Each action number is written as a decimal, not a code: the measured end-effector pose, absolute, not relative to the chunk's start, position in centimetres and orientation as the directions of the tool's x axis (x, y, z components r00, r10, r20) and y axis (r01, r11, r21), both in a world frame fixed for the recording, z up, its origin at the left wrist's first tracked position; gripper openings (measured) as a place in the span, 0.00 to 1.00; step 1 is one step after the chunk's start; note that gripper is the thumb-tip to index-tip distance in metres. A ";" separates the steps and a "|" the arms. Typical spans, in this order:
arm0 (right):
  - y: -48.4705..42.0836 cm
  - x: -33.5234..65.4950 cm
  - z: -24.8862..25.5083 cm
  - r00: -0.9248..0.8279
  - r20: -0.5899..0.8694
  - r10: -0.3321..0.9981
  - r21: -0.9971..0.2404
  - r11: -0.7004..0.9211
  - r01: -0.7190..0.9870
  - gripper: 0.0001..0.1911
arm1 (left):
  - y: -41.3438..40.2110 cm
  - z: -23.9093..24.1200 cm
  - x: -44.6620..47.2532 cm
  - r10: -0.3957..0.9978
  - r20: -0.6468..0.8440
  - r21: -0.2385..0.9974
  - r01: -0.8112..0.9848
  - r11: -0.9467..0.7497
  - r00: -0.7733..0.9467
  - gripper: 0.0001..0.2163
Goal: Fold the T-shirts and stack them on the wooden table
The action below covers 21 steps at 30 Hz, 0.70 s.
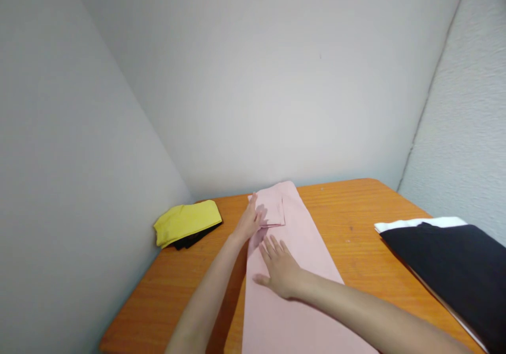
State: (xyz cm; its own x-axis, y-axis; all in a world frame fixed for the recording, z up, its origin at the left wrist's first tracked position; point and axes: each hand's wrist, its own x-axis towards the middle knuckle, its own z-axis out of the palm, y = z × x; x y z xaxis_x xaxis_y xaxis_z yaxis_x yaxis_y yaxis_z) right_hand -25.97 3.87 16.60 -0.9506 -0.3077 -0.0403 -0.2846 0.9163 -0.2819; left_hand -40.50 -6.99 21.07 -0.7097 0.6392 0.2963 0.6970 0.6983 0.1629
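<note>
A pink garment (304, 248) lies lengthwise on the wooden table in a long folded strip, from the near edge to the wall. At its far end a smaller folded flap of the same pink cloth (272, 210) rests on top, perhaps a sleeve. My left hand (250, 219) touches the left edge of that flap, its fingers stretched out toward the wall. Nearer to me, my right hand (279, 267) lies flat on the strip with its fingers spread. Neither hand grips the cloth.
On the left of the wooden table (348, 212), a folded yellow garment (190, 221) sits on a black one (196, 238). At the right lie a black garment (450, 264) and white cloth (419, 222) beneath it. White walls enclose the table's back and left.
</note>
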 end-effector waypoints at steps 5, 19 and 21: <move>3.6 -18.3 16.4 -0.869 0.019 -0.495 -0.391 0.796 -0.462 0.49 | -7.3 17.2 -40.4 0.667 0.171 0.210 0.688 0.695 -0.726 0.23; 12.7 -2.6 21.1 -0.759 -0.181 -0.626 -0.934 0.351 -0.066 0.20 | -15.2 20.8 -26.4 0.549 0.321 0.528 0.627 0.573 -0.772 0.22; 15.9 0.4 20.0 -0.874 -0.307 -0.377 -0.903 0.405 0.143 0.24 | -19.7 20.4 -20.1 0.530 0.105 0.729 0.428 0.534 -0.841 0.18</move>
State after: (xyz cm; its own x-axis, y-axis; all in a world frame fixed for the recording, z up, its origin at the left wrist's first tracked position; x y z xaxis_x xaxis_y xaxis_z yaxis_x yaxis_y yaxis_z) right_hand 0.45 15.90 20.00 -0.8737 -0.3773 -0.3071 0.1426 0.4050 -0.9031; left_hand -20.09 -19.71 20.36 -0.8414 0.5301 0.1049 0.4276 0.5345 0.7290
